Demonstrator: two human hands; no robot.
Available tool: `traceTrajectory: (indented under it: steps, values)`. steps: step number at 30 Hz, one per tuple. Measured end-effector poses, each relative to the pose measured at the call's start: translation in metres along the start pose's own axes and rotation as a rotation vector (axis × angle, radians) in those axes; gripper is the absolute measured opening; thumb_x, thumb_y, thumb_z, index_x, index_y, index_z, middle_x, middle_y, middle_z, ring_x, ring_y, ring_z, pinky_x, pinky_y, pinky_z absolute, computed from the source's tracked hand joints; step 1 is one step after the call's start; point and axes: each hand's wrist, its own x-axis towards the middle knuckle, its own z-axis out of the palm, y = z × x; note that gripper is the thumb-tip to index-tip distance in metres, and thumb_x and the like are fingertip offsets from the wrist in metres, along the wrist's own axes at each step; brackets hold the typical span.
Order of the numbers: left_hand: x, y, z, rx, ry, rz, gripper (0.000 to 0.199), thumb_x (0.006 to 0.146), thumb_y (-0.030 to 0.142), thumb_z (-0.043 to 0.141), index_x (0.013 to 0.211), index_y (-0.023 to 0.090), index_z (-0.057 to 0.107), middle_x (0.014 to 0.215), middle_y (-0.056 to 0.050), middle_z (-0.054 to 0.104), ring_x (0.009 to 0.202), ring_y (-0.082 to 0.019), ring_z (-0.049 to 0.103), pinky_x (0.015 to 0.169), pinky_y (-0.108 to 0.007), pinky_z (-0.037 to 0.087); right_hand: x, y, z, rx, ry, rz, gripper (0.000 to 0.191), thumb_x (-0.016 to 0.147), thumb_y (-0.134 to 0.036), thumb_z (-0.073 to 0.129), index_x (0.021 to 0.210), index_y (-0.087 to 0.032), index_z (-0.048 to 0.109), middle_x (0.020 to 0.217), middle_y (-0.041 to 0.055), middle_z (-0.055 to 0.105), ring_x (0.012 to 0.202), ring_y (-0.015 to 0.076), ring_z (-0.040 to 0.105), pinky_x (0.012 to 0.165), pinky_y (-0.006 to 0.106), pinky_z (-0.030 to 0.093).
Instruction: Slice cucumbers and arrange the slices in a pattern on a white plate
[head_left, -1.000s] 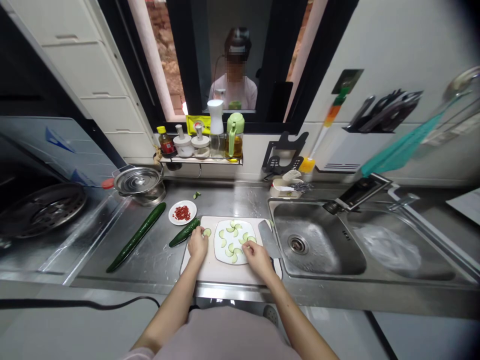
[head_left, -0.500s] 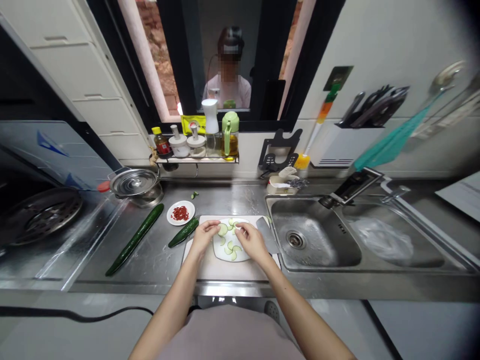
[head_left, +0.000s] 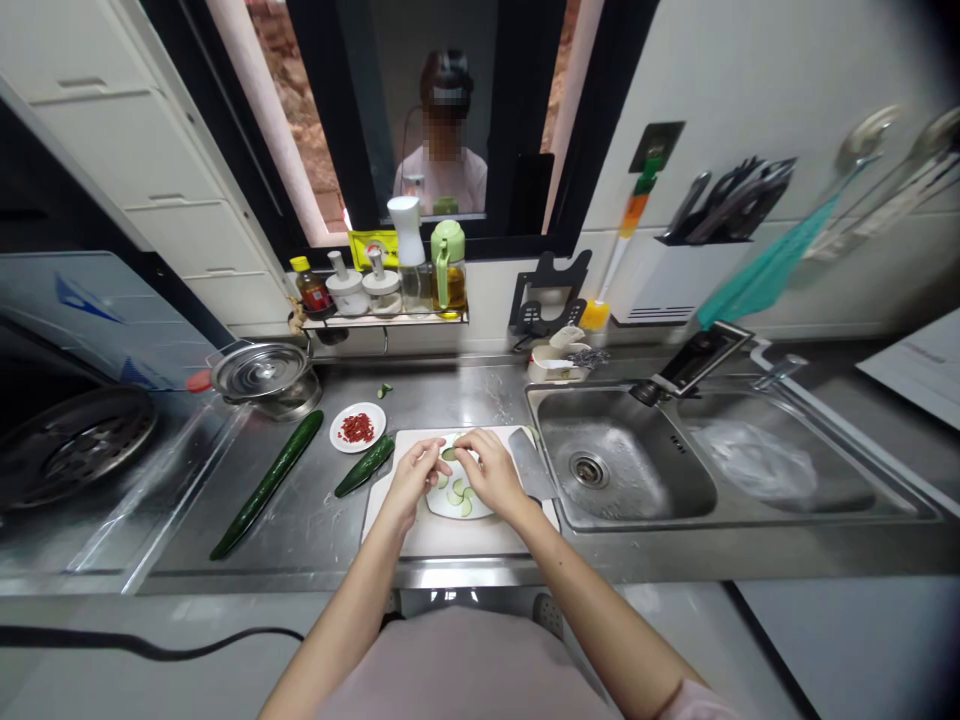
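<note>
A cucumber slice is between my hands, above a white plate. My right hand pinches it at the fingertips. Close on its left is my left hand, with fingers bent and slightly apart and seemingly nothing in them. On the plate, thin pale green cucumber slices lie in a curved, petal-like pattern; my fingers hide its far part. The plate rests on a cutting board. A cleaver lies along the board's right side, and a cut piece of cucumber lies at its left edge.
On the left are a whole cucumber, a small dish of chopped red pieces and a lidded pot. A double sink adjoins the board's right. Behind, a rack carries seasoning jars and an oil bottle.
The cucumber slice that was at my left fingertips is now at my right ones. My hands have come closer together, and the view has shifted slightly.
</note>
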Motion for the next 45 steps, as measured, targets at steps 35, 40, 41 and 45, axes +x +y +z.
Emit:
traceTrajectory:
  steps: [35,40,41,45]
  values:
    - [0.001,0.001,0.006,0.041,0.053,0.229,0.054,0.064,0.037,0.075,0.113,0.019,0.061,0.09,-0.003,0.064,0.074,-0.011,0.057,0.065,-0.02,0.042,0.005,0.001,0.004,0.476,-0.09,0.384,0.011,0.074,-0.025,0.056,0.067,-0.018,0.059,0.065,-0.0016,0.061,0.063,0.0107,0.057,0.061,0.021,0.046]
    - [0.005,-0.007,0.001,0.011,0.09,0.238,0.047,0.064,0.036,0.075,0.105,0.018,0.061,0.08,0.0,0.063,0.067,-0.009,0.055,0.062,-0.02,0.041,0.008,0.014,0.01,0.509,-0.178,0.496,0.008,0.073,-0.024,0.056,0.071,-0.017,0.06,0.059,-0.0039,0.057,0.053,0.0081,0.05,0.052,0.019,0.042]
    - [0.006,-0.01,-0.001,0.009,0.101,0.234,0.046,0.064,0.036,0.075,0.103,0.018,0.061,0.077,0.001,0.063,0.065,-0.009,0.055,0.062,-0.02,0.041,0.009,0.019,0.013,0.501,-0.188,0.498,0.009,0.073,-0.025,0.057,0.071,-0.017,0.061,0.059,-0.0039,0.056,0.053,0.0082,0.05,0.052,0.019,0.042]
    - [0.017,-0.027,-0.013,0.05,0.153,0.203,0.041,0.062,0.036,0.073,0.096,0.017,0.06,0.072,0.002,0.06,0.064,-0.01,0.055,0.063,-0.021,0.042,0.014,0.042,0.027,0.431,-0.19,0.448,0.013,0.074,-0.028,0.057,0.071,-0.017,0.062,0.063,-0.0023,0.058,0.058,0.0097,0.051,0.056,0.021,0.042]
